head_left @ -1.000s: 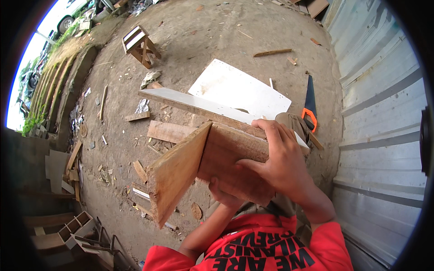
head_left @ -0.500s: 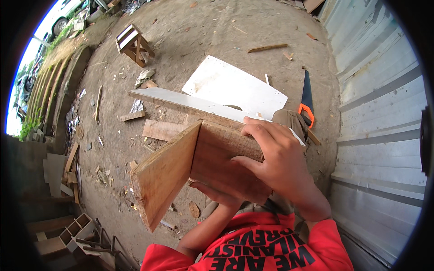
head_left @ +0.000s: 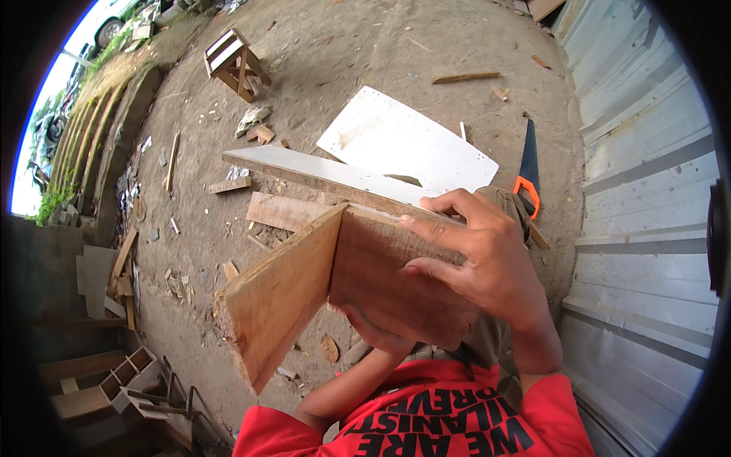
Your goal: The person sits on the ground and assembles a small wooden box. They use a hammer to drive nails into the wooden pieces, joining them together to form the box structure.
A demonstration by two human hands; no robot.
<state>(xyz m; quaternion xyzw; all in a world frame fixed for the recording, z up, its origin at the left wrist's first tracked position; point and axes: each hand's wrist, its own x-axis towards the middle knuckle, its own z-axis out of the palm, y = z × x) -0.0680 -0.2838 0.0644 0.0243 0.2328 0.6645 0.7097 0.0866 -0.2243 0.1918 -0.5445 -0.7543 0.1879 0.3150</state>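
In front of me is a joined piece of wooden boards point(head_left: 400, 278), with a lighter board point(head_left: 282, 293) meeting a reddish-brown one at an angle. A white-faced board point(head_left: 327, 171) runs along its far upper edge. My right hand point(head_left: 487, 251) is closed over the upper right edge, its thumb on the brown face and its fingers reaching over toward the white-faced board. From below, my left hand point(head_left: 377, 335) supports the lower edge of the brown board; most of its fingers are hidden behind the wood.
A white panel point(head_left: 411, 141) lies on the dirt ground beyond. To its right is a handsaw point(head_left: 528, 171) with an orange-and-black handle. A small wooden stool point(head_left: 237, 65) stands far left. Scrap wood point(head_left: 282, 211) lies about. Corrugated metal sheeting point(head_left: 647, 228) borders the right side.
My right hand has shifted slightly along the edge, its fingers more spread and arched. The boards stay at nearly the same angle. The whole view has shifted a little.
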